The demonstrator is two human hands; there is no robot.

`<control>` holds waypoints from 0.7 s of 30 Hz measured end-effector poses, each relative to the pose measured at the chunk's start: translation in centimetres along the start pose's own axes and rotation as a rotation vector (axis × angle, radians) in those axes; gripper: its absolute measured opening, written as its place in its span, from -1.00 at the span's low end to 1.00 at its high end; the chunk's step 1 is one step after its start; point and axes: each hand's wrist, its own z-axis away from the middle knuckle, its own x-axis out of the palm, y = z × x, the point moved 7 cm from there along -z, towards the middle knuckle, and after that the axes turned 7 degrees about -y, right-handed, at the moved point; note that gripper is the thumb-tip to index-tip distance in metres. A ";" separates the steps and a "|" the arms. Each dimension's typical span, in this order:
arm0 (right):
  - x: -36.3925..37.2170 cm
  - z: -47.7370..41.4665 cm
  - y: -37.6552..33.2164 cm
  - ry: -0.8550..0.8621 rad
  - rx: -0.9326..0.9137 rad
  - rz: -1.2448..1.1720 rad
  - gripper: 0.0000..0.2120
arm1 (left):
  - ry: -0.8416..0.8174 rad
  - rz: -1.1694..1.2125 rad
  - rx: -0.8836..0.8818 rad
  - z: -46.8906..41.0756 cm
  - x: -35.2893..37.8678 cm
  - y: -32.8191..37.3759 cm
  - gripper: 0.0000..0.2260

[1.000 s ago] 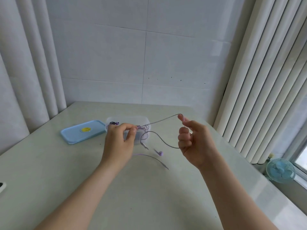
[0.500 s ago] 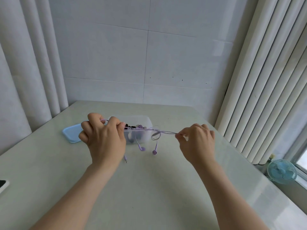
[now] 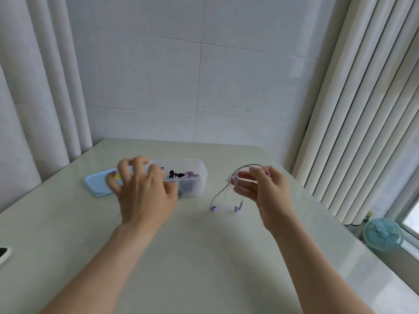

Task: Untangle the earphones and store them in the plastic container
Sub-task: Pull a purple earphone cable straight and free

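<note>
Fingers of right hand pinching thin lilac wired earphones, buds dangling just below them, left hand spread wide, blurred, gripping nothing, clear rectangular plastic container just beyond, flat light-blue lid behind its fingertips

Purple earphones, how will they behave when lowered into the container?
Probably floppy: the purple earphones droop from the right hand in loose loops. Likely light: a loose pinch carries them. The dangling buds may swing and snag.
</note>
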 end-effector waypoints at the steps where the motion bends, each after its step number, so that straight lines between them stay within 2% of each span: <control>1: 0.8 0.4 -0.3 -0.057 -0.018 0.014 -0.92 | -0.003 0.105 0.119 0.1 0.0 1.5 -0.84; 3: 2.0 0.9 -0.6 -0.128 -0.042 0.063 -0.91 | -0.069 0.386 0.287 0.7 0.1 4.3 -0.83; 5: 2.9 1.5 -0.9 -0.178 -0.069 0.171 -0.88 | -0.185 0.679 0.286 1.3 0.5 6.2 -0.82; 7: 3.8 2.0 -1.2 -0.227 -0.095 0.265 -0.88 | -0.287 0.841 0.237 1.9 1.2 7.3 -0.81; 9: 4.5 2.5 -1.2 -0.240 -0.136 0.355 -0.89 | -0.328 0.881 0.212 2.3 1.7 7.6 -0.85; 13: 4.6 2.5 -0.9 -0.108 -0.209 0.539 -0.90 | -0.278 0.843 0.140 1.9 1.5 6.6 -0.86; 16: 4.6 2.4 -0.4 -0.076 -0.155 0.358 -0.88 | -0.312 0.854 0.118 2.0 1.7 6.6 -0.86; 19: 4.9 2.4 0.0 -0.088 -0.086 0.052 -0.86 | -0.322 0.847 -0.009 1.9 2.6 6.0 -0.87; 21: 4.7 2.4 0.1 -0.042 -0.100 0.010 -0.88 | -0.320 0.815 -0.121 2.0 3.2 5.4 -0.92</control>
